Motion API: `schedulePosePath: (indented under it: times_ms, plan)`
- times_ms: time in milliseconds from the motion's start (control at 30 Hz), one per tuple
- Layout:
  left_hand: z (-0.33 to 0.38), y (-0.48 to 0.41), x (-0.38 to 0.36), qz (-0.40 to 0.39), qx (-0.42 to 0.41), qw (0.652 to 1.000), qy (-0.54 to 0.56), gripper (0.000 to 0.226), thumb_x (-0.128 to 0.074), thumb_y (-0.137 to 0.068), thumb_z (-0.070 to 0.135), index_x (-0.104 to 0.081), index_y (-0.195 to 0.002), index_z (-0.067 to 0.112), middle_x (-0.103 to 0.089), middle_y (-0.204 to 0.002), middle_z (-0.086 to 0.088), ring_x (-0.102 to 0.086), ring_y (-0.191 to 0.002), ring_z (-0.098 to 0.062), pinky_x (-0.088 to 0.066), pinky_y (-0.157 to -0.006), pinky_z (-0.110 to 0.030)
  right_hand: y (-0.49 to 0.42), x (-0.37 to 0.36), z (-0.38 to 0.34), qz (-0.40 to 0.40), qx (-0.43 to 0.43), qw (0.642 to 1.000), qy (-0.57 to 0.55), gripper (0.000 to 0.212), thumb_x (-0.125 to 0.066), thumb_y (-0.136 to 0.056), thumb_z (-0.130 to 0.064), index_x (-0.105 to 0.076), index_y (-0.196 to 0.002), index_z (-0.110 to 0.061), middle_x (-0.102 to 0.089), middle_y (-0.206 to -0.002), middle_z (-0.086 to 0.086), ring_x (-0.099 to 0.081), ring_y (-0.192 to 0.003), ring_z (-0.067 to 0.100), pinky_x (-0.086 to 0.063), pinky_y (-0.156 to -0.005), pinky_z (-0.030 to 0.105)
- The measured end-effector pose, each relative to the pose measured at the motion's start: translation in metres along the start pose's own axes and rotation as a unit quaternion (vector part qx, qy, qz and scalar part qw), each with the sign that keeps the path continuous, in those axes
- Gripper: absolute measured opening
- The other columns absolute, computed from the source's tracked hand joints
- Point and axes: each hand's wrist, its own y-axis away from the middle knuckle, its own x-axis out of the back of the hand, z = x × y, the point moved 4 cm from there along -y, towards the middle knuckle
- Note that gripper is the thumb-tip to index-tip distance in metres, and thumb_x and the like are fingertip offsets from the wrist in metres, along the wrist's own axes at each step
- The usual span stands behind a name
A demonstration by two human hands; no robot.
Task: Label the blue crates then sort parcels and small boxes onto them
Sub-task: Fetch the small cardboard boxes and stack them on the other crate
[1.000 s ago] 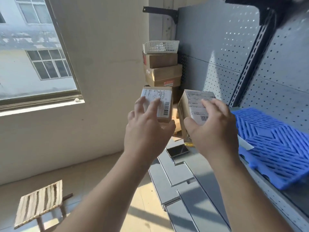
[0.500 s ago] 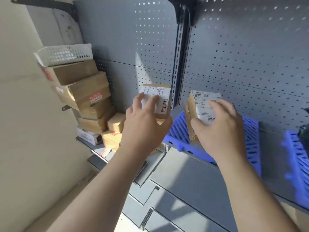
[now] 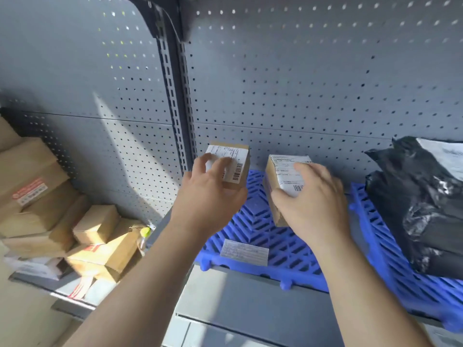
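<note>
My left hand (image 3: 208, 199) grips a small cardboard box (image 3: 236, 161) with a white barcode label, held above the left part of a blue slatted crate (image 3: 253, 221). My right hand (image 3: 310, 209) grips a second small labelled box (image 3: 283, 171) just to the right, over the same crate. A white paper label (image 3: 244, 252) lies on the crate's front edge. A second blue crate (image 3: 390, 259) to the right carries black plastic parcels (image 3: 421, 201).
A pile of brown cardboard boxes (image 3: 37, 196) fills the shelf at the left. Grey pegboard (image 3: 300, 83) backs the shelf, with a slotted upright post (image 3: 175, 96) between bays. The grey metal shelf edge (image 3: 238, 301) runs below the crates.
My view has swung right from the window and box pile to the shelf. Both hands carried their boxes along and now hold them over the left blue crate; the black parcels came into view.
</note>
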Motion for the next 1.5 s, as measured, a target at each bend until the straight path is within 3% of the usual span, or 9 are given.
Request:
schedulePosePath:
  times_ms: [267, 500, 800, 1133, 1500]
  plan:
    - [-0.009, -0.016, -0.020, -0.058, -0.021, 0.998, -0.003, 0.067, -0.062, -0.084, 0.058, -0.040, -0.146, 0.042, -0.030, -0.153, 0.012, -0.042, -0.132, -0.029, -0.044, -0.100, -0.039, -0.003, -0.019, -0.003, -0.006, -0.031, 0.999, 0.037, 0.060, -0.062, -0.079, -0.047, -0.059, -0.134, -0.025, -0.050, -0.144, -0.009, -0.048, -0.121, 0.029, -0.041, -0.101, 0.042]
    - [-0.015, -0.019, -0.024, -0.088, -0.056, 0.995, 0.002, 0.067, -0.060, -0.086, 0.059, -0.043, -0.147, 0.037, -0.033, -0.153, 0.013, -0.040, -0.133, -0.026, -0.045, -0.098, -0.037, 0.002, -0.027, -0.013, 0.023, -0.040, 0.997, 0.059, 0.050, -0.064, -0.077, -0.045, -0.065, -0.122, -0.022, -0.060, -0.132, -0.009, -0.052, -0.119, 0.026, -0.041, -0.098, 0.043]
    - [-0.018, -0.019, -0.019, -0.071, -0.095, 0.993, -0.023, 0.074, -0.053, -0.083, 0.072, -0.037, -0.148, 0.039, -0.032, -0.159, 0.007, -0.025, -0.147, -0.023, -0.028, -0.117, -0.044, 0.007, -0.023, -0.023, 0.047, -0.072, 0.993, 0.082, 0.052, -0.060, -0.083, -0.056, -0.059, -0.129, -0.031, -0.050, -0.143, -0.016, -0.039, -0.135, 0.023, -0.027, -0.110, 0.050]
    - [0.000, -0.019, -0.004, -0.025, -0.181, 0.983, 0.004, 0.062, -0.053, -0.086, 0.067, -0.048, -0.140, 0.036, -0.043, -0.152, 0.001, -0.035, -0.140, -0.025, -0.028, -0.115, -0.046, 0.030, 0.009, -0.035, 0.142, -0.079, 0.983, 0.082, 0.049, -0.060, -0.090, -0.048, -0.060, -0.133, -0.026, -0.056, -0.141, -0.008, -0.046, -0.130, 0.023, -0.037, -0.103, 0.045]
    - [0.052, 0.019, -0.015, -0.066, -0.267, 0.960, 0.051, 0.067, -0.052, -0.084, 0.065, -0.048, -0.143, 0.033, -0.046, -0.149, 0.000, -0.039, -0.137, -0.028, -0.034, -0.112, -0.049, 0.091, 0.054, -0.013, 0.204, -0.138, 0.966, 0.084, 0.049, -0.058, -0.088, -0.043, -0.061, -0.132, -0.024, -0.058, -0.140, -0.005, -0.049, -0.128, 0.025, -0.041, -0.102, 0.047]
